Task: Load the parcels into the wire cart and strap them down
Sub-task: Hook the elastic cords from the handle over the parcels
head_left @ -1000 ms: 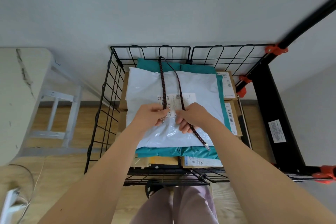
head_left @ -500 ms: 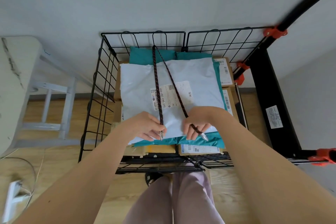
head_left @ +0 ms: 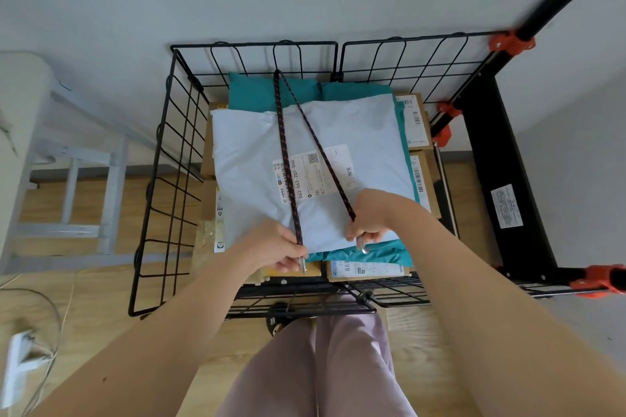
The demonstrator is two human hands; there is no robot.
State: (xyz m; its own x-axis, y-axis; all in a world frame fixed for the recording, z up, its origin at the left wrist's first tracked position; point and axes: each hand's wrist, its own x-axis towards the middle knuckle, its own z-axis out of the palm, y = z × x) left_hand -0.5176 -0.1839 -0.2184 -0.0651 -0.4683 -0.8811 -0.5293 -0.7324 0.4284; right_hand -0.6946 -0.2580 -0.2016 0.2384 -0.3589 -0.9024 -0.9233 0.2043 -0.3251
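The dark, red-flecked elastic cord (head_left: 286,159) loops round the far wall of the black wire cart (head_left: 169,179). Its two strands run toward the person over the white plastic mailer (head_left: 355,132) topping the parcels. The left grip (head_left: 274,249) and right grip (head_left: 371,220) each pinch one hooked end. The left is closer to the cart's near rail, probably the hooking point.

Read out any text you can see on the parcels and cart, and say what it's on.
"063-063-Z01-060": paper shipping label on the white plastic mailer bag, under the dark bungee cord.
Barcode labels on the brown cardboard boxes: too small.
White sticker on the black upright frame: blurred.
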